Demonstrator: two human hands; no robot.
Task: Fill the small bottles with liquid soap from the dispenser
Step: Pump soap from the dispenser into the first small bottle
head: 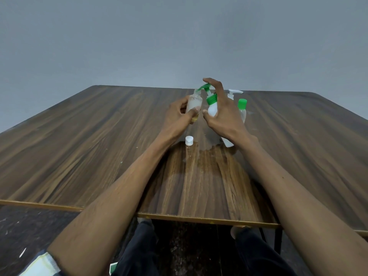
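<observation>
Landmark: green-pump dispenser (212, 108), white body, held tilted above the middle of the table (79, 140).
Right hand (221, 110): wrapped about the dispenser body; fingers (211, 80) arched over the top with the forefinger resting on the green pump head, thumb low against the body.
Small open bottle (194, 104): just left of the dispenser, raised off the table, mouth directly under the green spout; clear, with a little yellowish liquid at its base.
Left hand (177, 114): left of the dispenser, fingers curled round the small open bottle, thumb across its front.
White cap (189, 140): on the table, nearer the person than the dispenser; apparently off the bottle in hand.
Green-capped bottle (242, 110): right of the dispenser, upright, closed, partly hidden by the right hand.
White-pump bottle (234, 94): behind and right of the dispenser, only its pump head showing.
Fourth white item (228, 143): below the right wrist; kind not clear.
Step in hand (judged): pumping soap into the bottle; fill looks low, so the job seems early.
Handling note: keep the spout tip centred over the narrow neck, press the pump slowly and fully, hold the bottle upright and steady, and pause between strokes so thick soap drops clear.
Risk: soap running down the outside if the neck drifts.
</observation>
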